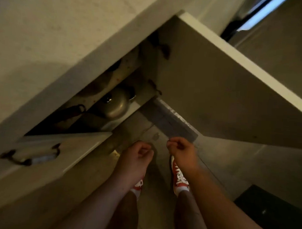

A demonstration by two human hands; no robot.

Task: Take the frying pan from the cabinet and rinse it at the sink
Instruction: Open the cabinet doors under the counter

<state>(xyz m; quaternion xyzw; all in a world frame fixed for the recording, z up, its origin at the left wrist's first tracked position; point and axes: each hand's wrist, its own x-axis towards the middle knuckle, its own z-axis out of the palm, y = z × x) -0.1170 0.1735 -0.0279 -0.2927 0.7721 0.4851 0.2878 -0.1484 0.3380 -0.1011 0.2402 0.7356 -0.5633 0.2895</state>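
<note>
I look steeply down at a lower cabinet whose right door (225, 93) stands swung wide. Inside, a dark handle with a hanging loop (72, 111) shows in the shadow at the left; it may belong to the frying pan, whose body is hidden. A metal pot with a knobbed lid (112, 104) sits beside it on the shelf. My left hand (136, 155) hangs loosely curled in front of the cabinet, holding nothing. My right hand (181, 152) is also curled and empty, just below the door's bottom edge.
The pale countertop (46, 32) fills the upper left. The left cabinet door (49, 155) with a dark metal handle is ajar. My feet in red shoes (179, 178) stand on the grey floor. A dark mat (272, 211) lies at the lower right.
</note>
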